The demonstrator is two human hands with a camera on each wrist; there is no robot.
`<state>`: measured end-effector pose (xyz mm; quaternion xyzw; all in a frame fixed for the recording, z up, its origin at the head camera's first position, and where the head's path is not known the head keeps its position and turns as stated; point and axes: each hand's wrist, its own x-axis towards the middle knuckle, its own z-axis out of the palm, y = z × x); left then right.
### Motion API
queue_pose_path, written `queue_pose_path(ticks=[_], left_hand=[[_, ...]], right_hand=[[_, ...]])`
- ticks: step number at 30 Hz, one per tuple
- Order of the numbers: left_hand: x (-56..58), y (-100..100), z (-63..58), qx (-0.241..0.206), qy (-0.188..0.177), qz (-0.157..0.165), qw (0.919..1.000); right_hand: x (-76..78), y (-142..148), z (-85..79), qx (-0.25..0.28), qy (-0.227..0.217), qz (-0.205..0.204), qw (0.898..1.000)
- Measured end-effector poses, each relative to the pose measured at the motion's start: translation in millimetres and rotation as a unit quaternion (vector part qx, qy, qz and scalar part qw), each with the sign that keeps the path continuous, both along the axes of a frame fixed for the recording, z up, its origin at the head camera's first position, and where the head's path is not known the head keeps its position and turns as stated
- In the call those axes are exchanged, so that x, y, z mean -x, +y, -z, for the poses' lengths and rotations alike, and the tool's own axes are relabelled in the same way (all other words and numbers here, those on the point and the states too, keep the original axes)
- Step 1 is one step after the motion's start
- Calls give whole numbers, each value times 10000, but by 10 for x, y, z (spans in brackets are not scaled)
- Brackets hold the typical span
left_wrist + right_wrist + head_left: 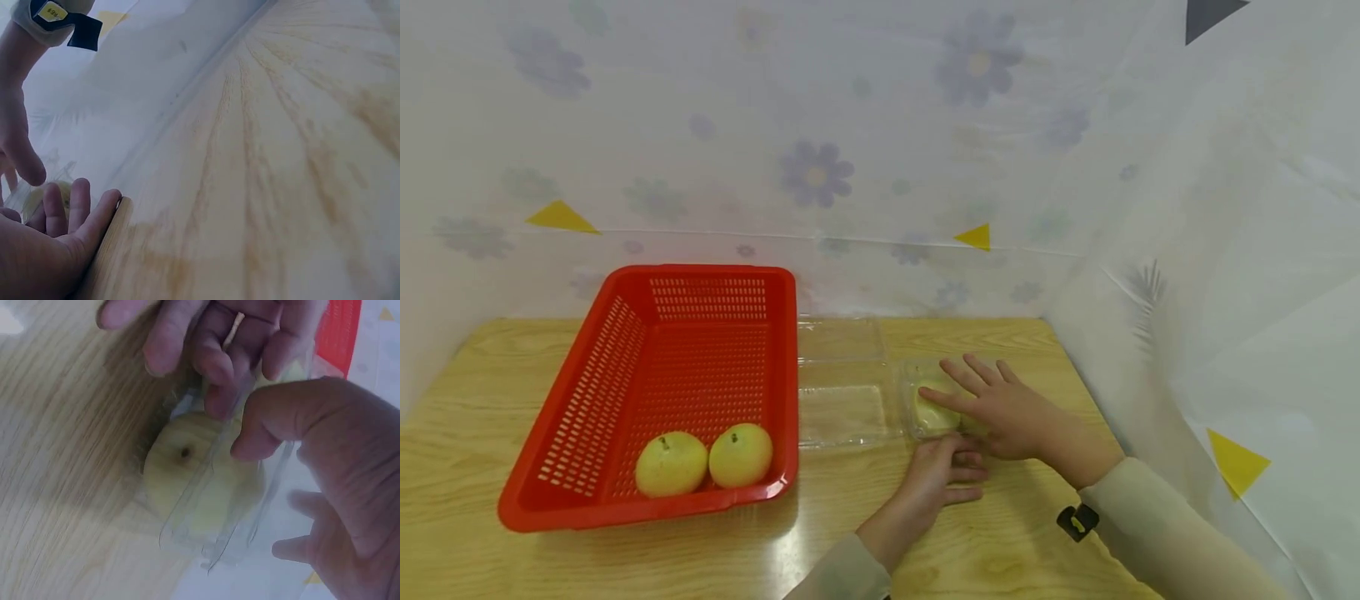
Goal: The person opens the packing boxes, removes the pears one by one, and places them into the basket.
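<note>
A clear plastic clamshell box [912, 419] lies on the table at the right, holding at least one round yellow pear [932, 414]. Spread over its top is my right hand [1000, 412], fingers apart. At the near side of that box, my left hand [934, 477] rests with its fingers loosely extended. The right wrist view shows the pear [187, 456] through the clear plastic, with my right thumb [269, 419] close to the lid and left fingers [165, 347] beside it. Whether the lid is fully fastened cannot be seen.
A red plastic basket [790, 358] stands at the left with two yellow pears [672, 464] in its near end. Between basket and hands lies another clear box [842, 417], spread open. A flower-patterned sheet [880, 167] hangs behind the wooden table [820, 533] and along its right.
</note>
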<state>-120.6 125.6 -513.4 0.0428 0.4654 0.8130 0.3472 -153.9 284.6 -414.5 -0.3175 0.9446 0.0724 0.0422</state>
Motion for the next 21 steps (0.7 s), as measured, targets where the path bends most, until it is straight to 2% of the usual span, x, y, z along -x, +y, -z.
queue_pose_path(ticks=[6, 15, 21], left_hand=[[-9, 13, 5, -51, 44, -49, 10000], [3, 43, 27, -54, -17, -175, 9998], [5, 62, 15, 9, -19, -246, 9997]], right_hand=[[-21, -130, 26, -588, 319, -207, 9975], [-37, -173, 117, -683, 498, -345, 9958], [-27, -189, 145, -556, 517, -363, 9965]])
